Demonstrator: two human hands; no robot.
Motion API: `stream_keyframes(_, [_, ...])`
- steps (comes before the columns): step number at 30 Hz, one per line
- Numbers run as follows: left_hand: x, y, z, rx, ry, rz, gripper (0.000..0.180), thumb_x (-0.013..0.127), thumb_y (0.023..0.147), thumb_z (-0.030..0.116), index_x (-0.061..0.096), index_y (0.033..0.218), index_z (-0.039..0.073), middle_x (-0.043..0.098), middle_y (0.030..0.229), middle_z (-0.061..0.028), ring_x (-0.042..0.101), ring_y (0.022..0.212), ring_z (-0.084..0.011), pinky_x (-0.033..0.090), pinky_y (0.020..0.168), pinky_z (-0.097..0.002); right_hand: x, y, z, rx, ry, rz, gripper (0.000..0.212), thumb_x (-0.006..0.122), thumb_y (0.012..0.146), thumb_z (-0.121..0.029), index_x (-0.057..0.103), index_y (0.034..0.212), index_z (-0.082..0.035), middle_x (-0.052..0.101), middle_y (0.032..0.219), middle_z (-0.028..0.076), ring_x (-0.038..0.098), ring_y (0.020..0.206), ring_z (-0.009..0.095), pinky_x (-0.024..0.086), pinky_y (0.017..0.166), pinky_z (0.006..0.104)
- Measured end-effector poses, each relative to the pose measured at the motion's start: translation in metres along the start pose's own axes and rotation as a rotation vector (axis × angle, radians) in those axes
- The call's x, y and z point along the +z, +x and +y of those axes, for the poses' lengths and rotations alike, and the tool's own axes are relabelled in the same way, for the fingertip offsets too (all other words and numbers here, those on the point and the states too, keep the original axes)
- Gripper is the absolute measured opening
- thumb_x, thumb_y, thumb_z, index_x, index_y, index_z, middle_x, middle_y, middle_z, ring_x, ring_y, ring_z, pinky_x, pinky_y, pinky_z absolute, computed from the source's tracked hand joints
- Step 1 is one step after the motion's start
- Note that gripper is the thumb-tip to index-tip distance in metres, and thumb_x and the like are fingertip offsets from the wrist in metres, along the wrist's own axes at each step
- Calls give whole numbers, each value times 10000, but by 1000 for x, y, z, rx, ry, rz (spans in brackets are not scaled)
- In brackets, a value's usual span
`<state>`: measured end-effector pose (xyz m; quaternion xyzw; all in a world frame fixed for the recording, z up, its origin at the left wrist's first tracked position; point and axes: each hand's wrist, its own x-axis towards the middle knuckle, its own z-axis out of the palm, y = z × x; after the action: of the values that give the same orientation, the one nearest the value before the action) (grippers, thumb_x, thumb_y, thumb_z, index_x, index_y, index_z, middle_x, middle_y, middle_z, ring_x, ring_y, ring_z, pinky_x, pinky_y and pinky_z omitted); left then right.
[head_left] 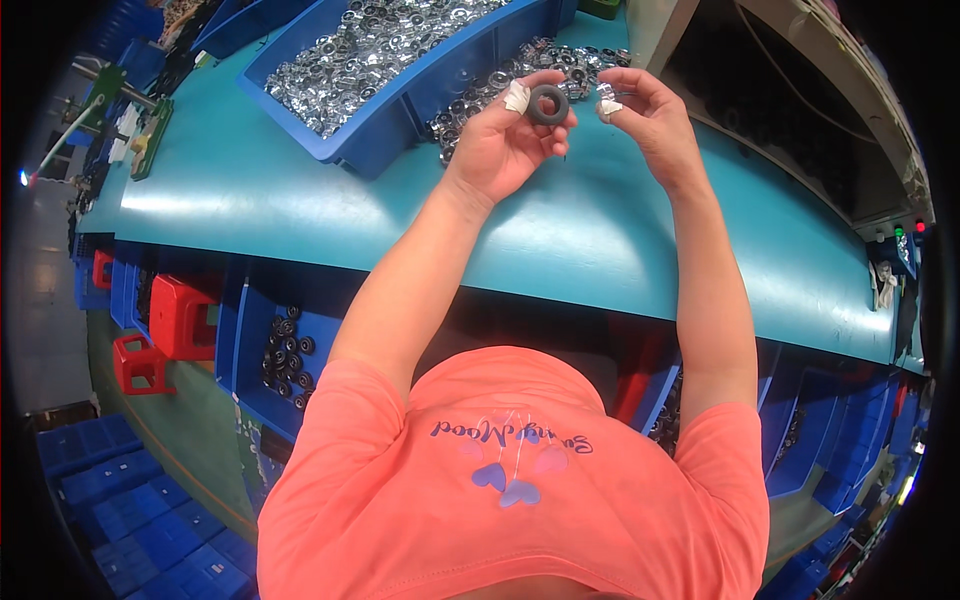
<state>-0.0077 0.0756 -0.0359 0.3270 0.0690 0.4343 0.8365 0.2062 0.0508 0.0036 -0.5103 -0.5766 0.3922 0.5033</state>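
Note:
A small dark rubber tyre (547, 120) is pinched between the thumb and fingers of my left hand (492, 152), its round hole facing up. My right hand (662, 128), a short way to the right, grips a small shiny chrome wheel hub (605, 90) at its fingertips, partly covered by the fingers. White wrapping (517, 97) covers part of my left thumb, and similar white wrapping is on the right thumb. The tyre and the hub are apart. Both hands are raised over the teal table (560, 245), in front of a loose pile of chrome hubs (467, 112).
A blue bin (372, 135) full of chrome hubs stands at the back left. At the back right is a light-framed machine (868, 195) with a dark opening. Below the table, a blue crate (240, 350) holds black wheels, near red stools (180, 320).

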Motion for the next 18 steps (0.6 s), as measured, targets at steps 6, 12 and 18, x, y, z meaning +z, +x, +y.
stream_keyframes(6, [4,-1,-1,0,-8,54,445,445,1040,337,486,1394,70,609,1097,-181,571,902,-233,487,785,-360,5,-4,-5,10,95,-28,331,741,801,-79,694,1127,-54,673,1022,20,615,908,101,496,834,263])
stream_keyframes(12, [1,0,-1,-3,-9,33,455,429,1053,368,494,1392,72,613,1070,-166,559,902,-228,477,779,-358,5,-5,-7,24,168,-41,343,726,793,-43,681,1132,-40,672,1036,39,624,934,121,501,851,270])
stream_keyframes(18, [4,0,-1,4,-24,68,455,413,1058,387,518,1366,69,616,1063,-163,550,884,-223,471,768,-359,4,-2,-1,15,272,-39,377,722,782,-33,631,1146,-5,659,1067,68,644,934,150,516,869,293])
